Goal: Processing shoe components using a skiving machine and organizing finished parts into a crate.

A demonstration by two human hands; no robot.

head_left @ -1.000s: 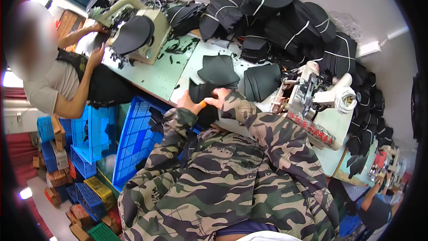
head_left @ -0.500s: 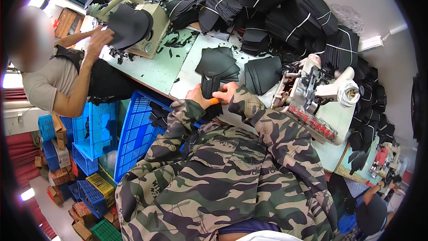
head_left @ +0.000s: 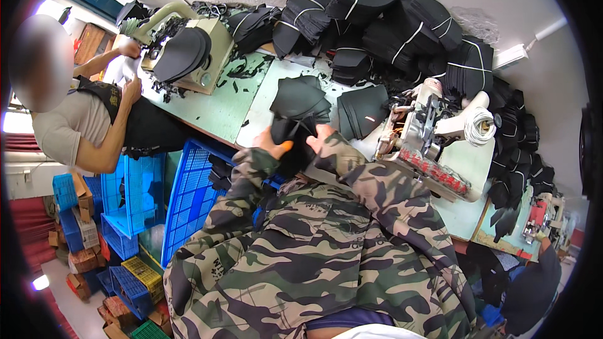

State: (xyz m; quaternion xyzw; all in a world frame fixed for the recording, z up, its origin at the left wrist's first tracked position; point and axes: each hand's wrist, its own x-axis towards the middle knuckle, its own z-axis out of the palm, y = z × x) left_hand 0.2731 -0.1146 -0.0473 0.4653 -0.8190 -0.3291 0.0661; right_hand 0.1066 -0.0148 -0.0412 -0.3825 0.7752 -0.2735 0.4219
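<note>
My left hand [head_left: 271, 144] and my right hand [head_left: 321, 137] grip opposite sides of a handful of flexible black sheet pieces [head_left: 293, 148] above the table's near edge. An orange band wraps one finger of my left hand. The pieces are bent, with a fold or gap showing at their top; my palms hide some of their edges. Just beyond them lies a fanned stack of curved black pieces [head_left: 301, 96]. To the right of that rests a second stack of black pieces [head_left: 363, 112], a small light mark on its face.
A sewing machine [head_left: 433, 132] with a white cord coil [head_left: 479, 127] stands right. Tied black bundles [head_left: 402, 37] line the back wall. On the left, a co-worker [head_left: 81, 113] handles something pale beside a cream machine [head_left: 210, 50]. Blue crates [head_left: 195, 201] stand below left.
The pieces between my hands have turned from narrow, edge-on strips to broader faces, and my hands sit farther apart. The co-worker's hands have left the round black pieces and hold something pale.
</note>
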